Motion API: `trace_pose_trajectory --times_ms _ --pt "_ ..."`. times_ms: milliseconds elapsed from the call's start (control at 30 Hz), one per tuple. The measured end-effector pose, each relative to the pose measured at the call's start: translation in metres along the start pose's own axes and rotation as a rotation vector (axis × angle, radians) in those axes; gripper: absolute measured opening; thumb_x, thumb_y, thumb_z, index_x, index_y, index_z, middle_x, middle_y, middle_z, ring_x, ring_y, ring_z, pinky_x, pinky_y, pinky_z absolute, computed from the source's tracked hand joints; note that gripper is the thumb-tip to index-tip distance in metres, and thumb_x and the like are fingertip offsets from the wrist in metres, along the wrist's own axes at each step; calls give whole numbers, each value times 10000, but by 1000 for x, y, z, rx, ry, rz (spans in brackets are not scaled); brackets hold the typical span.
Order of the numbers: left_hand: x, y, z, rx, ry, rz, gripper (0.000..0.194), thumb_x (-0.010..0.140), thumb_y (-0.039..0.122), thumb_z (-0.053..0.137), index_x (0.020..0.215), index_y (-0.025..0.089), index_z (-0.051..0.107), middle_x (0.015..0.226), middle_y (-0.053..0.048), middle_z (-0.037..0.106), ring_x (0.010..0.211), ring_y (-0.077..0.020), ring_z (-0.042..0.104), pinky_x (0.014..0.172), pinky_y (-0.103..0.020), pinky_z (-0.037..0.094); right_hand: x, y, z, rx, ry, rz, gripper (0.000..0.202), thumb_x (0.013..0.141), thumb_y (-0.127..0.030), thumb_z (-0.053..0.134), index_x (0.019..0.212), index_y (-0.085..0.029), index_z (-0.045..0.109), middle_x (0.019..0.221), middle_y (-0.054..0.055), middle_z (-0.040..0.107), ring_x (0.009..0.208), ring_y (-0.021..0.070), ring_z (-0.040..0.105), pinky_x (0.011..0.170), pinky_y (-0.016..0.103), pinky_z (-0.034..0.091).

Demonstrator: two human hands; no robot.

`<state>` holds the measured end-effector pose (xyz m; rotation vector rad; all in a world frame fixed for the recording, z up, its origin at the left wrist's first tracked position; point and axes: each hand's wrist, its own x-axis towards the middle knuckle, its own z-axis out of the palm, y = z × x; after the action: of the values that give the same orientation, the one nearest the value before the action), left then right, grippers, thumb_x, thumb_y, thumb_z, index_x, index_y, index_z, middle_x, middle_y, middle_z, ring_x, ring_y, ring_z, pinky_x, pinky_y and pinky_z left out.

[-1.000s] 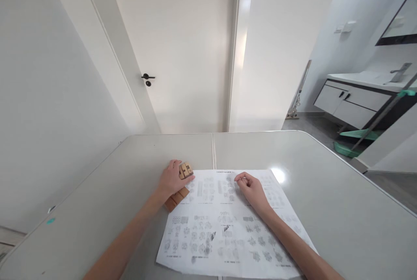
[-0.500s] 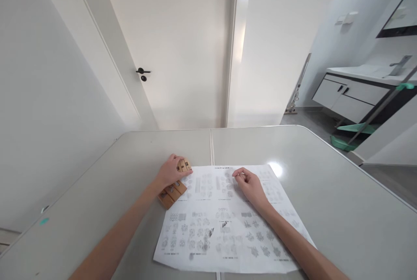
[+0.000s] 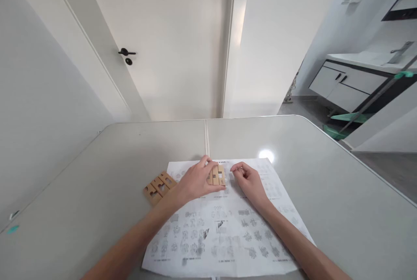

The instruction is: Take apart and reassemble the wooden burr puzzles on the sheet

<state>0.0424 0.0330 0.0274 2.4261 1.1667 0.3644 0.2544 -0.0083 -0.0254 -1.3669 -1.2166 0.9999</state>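
Observation:
My left hand (image 3: 197, 179) reaches over the upper middle of the printed paper sheet (image 3: 234, 245). Its thumb and fingers span a row of light notched wooden puzzle pieces (image 3: 215, 175), which lie side by side; the left part of the row is hidden by the hand. Below and behind my left wrist, a second group of browner notched wooden pieces (image 3: 159, 187) overlaps the sheet's left edge. My right hand (image 3: 249, 182) rests on the sheet just right of the held row, its fingers curled and pressed together. Whatever may be inside it is hidden.
The pale grey table (image 3: 325, 210) has a seam running down its middle. Small torn spots show in the sheet. Beyond the far edge stands a white door with a black handle (image 3: 127, 52). A washbasin cabinet (image 3: 348, 82) and a green dustpan (image 3: 335, 132) are at the right.
My left hand has moved right with the light wooden pieces, from the sheet's left corner to beside my right hand. The browner pieces are more exposed. My right hand stays curled in place.

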Motion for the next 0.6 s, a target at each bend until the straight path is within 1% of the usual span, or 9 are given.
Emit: trace_pose_trajectory --times_ms 100,233,333,467,533,600 --pt "2 12 10 -8 -64 19 617 814 668 740 1246 251 599 1236 -63 554 833 -219 656 668 -351 538 0 -2 -1 -1 3 8 189 873 -377 577 857 -204 652 579 -88 296 534 130 285 531 263 269" --pt "2 18 15 24 -107 28 566 818 628 760 1214 253 606 1173 -51 559 815 -223 634 669 -355 522 0 -3 -1 -9 -5 14 168 879 -352 576 849 -204 651 585 -85 304 554 132 296 543 262 276" --pt "1 18 15 26 -110 21 580 809 601 781 1223 242 591 1157 -53 557 829 -233 630 677 -364 518 -1 -1 -1 -30 -29 8 166 888 -345 571 840 -206 649 591 -82 310 564 136 306 549 263 282" --pt "-6 15 12 -41 -101 0 670 764 590 821 1272 246 549 1205 -62 556 853 -238 636 694 -365 521 -3 0 -1 -104 -75 -40 174 926 -324 536 851 -209 643 600 -78 318 562 137 318 555 269 301" --pt "-11 12 9 -92 -105 -16 652 756 550 836 1259 248 551 1221 -62 553 843 -229 635 680 -354 516 -3 -1 -3 -151 -109 -78 163 946 -314 528 875 -213 634 608 -75 334 563 140 339 555 272 320" --pt "-17 9 6 -148 -104 -23 590 777 499 831 1242 250 568 1220 -56 554 853 -224 636 683 -346 513 -3 -5 -7 -205 -153 -138 132 964 -322 541 949 -220 623 646 -61 386 586 151 393 559 277 358"
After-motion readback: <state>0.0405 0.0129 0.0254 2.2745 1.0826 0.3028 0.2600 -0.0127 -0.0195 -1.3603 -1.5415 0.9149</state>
